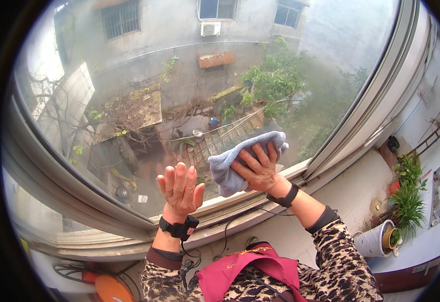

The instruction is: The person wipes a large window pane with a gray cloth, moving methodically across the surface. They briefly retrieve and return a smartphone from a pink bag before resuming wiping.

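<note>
A large window pane (189, 113) in a metal frame fills the view before me, its glass hazy towards the right. My right hand (259, 168) presses a folded blue-grey cloth (225, 166) against the lower part of the glass, fingers spread over the fabric. To its left, my left hand (182, 188) is raised with its palm side showing and fingers extended, holding nothing; whether it touches the glass I cannot tell. Black straps circle both wrists, the left one bearing a small black device (190, 227) with a cable.
A window track and sill (242, 205) run below my hands. Black cables (225, 230) hang by the sill. An orange round object (113, 288) lies at lower left. Potted plants (408, 200) and a white pot (374, 239) stand at right. Beyond the glass are a yard and a building.
</note>
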`<act>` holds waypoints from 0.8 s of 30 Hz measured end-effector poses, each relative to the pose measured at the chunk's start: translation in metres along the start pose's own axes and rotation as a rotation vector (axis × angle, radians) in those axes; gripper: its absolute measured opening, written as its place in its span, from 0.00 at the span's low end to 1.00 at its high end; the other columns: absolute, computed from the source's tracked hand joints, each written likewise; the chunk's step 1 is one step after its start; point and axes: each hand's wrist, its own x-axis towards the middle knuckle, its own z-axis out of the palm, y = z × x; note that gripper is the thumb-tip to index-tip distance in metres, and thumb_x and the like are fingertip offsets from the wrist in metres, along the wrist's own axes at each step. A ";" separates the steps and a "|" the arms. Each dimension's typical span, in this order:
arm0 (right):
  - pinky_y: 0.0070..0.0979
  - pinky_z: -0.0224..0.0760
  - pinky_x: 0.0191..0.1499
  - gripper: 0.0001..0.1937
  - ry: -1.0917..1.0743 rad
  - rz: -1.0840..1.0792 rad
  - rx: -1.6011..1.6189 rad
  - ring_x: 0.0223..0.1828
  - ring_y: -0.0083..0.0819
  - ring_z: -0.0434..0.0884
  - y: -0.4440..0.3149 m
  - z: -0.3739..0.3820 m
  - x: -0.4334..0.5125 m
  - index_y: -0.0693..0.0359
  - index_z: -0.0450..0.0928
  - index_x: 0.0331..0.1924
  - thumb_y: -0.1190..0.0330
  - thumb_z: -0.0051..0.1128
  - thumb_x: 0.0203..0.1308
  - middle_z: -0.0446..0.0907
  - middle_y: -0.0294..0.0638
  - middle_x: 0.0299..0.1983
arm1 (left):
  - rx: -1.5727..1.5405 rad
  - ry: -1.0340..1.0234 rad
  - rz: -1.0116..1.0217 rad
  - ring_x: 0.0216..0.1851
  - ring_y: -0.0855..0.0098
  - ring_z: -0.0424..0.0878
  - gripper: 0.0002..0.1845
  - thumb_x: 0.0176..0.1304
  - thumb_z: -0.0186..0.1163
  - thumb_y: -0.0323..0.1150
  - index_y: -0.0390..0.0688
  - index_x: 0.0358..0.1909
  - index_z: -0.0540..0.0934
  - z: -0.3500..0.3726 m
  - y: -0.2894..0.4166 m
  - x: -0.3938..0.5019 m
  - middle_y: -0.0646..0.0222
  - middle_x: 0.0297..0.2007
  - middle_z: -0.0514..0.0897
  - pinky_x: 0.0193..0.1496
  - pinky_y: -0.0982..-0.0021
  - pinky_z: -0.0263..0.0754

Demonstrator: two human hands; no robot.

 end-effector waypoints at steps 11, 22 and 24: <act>0.52 0.42 0.67 0.35 0.364 0.492 -0.023 0.68 0.57 0.55 0.118 -0.049 0.032 0.68 0.65 0.61 0.63 0.65 0.48 0.59 0.55 0.66 | -0.029 0.020 -0.111 0.72 0.49 0.45 0.27 0.68 0.46 0.42 0.41 0.66 0.62 -0.004 0.035 0.025 0.50 0.68 0.57 0.71 0.50 0.31; 0.55 0.42 0.66 0.19 0.153 0.191 0.036 0.66 0.49 0.60 0.076 -0.023 -0.040 0.47 0.80 0.47 0.53 0.53 0.52 0.69 0.42 0.60 | 0.112 0.029 -0.064 0.70 0.51 0.51 0.23 0.64 0.54 0.41 0.38 0.57 0.73 0.039 0.055 0.060 0.53 0.64 0.65 0.72 0.52 0.35; 0.56 0.43 0.66 0.22 0.196 0.232 0.004 0.66 0.52 0.59 0.091 -0.029 -0.033 0.51 0.77 0.51 0.53 0.54 0.53 0.68 0.45 0.61 | 0.128 0.026 -0.059 0.70 0.51 0.51 0.23 0.63 0.55 0.40 0.38 0.57 0.72 0.038 0.054 0.059 0.53 0.64 0.64 0.72 0.52 0.35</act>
